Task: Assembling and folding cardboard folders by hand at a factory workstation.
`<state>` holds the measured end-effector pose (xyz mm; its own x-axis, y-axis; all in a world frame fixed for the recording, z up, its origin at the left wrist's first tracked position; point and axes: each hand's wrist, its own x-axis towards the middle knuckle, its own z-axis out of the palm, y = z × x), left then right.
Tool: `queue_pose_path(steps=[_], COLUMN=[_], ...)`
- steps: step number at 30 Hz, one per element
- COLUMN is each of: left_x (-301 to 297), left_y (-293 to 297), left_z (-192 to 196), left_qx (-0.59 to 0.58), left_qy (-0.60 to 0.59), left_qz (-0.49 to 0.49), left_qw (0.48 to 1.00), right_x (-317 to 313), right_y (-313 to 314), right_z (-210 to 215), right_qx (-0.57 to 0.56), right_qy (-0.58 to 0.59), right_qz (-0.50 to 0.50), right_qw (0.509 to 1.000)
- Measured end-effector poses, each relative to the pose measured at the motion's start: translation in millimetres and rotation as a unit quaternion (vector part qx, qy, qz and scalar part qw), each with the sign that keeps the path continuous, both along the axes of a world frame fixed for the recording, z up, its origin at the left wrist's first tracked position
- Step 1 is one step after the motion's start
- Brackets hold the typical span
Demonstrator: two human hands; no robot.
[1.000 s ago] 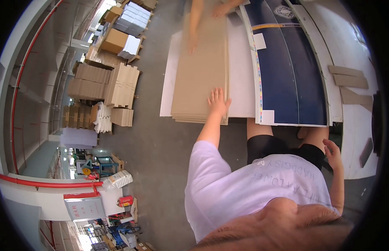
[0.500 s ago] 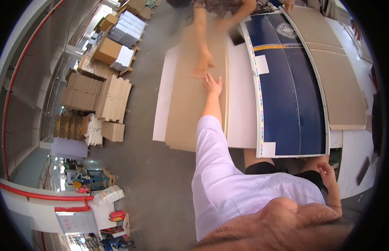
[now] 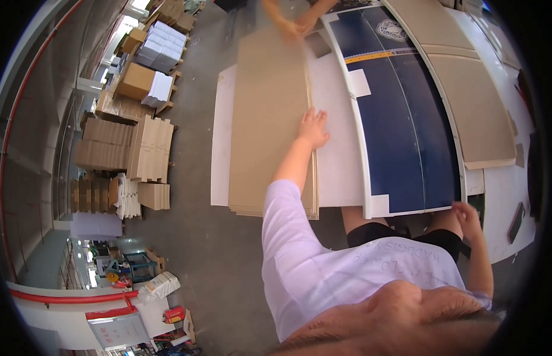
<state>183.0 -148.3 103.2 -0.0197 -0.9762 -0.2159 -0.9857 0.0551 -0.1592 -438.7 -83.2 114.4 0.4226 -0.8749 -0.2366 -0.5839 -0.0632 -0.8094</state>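
Note:
My left hand (image 3: pixel 313 127) reaches forward with its fingers stretched out. It lies over the right long edge of a stack of brown cardboard sheets (image 3: pixel 267 130), holding nothing that I can see. The stack rests on a white board (image 3: pixel 338 160). My right hand (image 3: pixel 467 219) is by the near right corner of a large dark blue printed sheet (image 3: pixel 400 130) with a white border and a yellow band. Its fingers are loosely bent, with nothing visible in them. Whether they touch the sheet is unclear.
At the stack's far end are another person's hands (image 3: pixel 295 28), blurred. Brown cardboard panels (image 3: pixel 478 113) lie right of the blue sheet. A dark flat bar (image 3: pixel 516 222) sits on the white tabletop (image 3: pixel 495 237). Across the floor at left stand piles of cardboard (image 3: pixel 151 148).
My left hand has moved right and nearer, to the stack's edge. My right hand has risen toward the blue sheet's corner. The other person's hands have drawn back to the far end.

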Motion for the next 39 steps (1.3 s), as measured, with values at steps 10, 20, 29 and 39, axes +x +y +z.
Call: queue_pose_path(steps=[10,20,29,39], left_x=[-99.3,-361.9,-462.5,-496.1], left_y=[153.6,52.9,-63.6,-129.5], left_z=[-8.6,30.3,21.0,35.7], left_qx=[-0.138,0.049,0.216,0.068], left_qy=[0.481,0.873,0.878,0.867], left_qz=[0.159,0.225,0.344,0.363], left_qw=[0.851,0.43,0.252,0.336], right_x=[-109.3,-42.8,-47.5,-111.5], right_y=[-117.8,-178.1,-198.3,-239.7], right_z=[-88.7,-94.3,-42.5,-1.7], right_qx=[0.263,0.266,0.2,0.183], right_qy=[-0.298,-0.536,-0.554,-0.688], right_qz=[-0.428,-0.516,-0.47,-0.399], right_qw=[0.811,0.612,0.658,0.578])
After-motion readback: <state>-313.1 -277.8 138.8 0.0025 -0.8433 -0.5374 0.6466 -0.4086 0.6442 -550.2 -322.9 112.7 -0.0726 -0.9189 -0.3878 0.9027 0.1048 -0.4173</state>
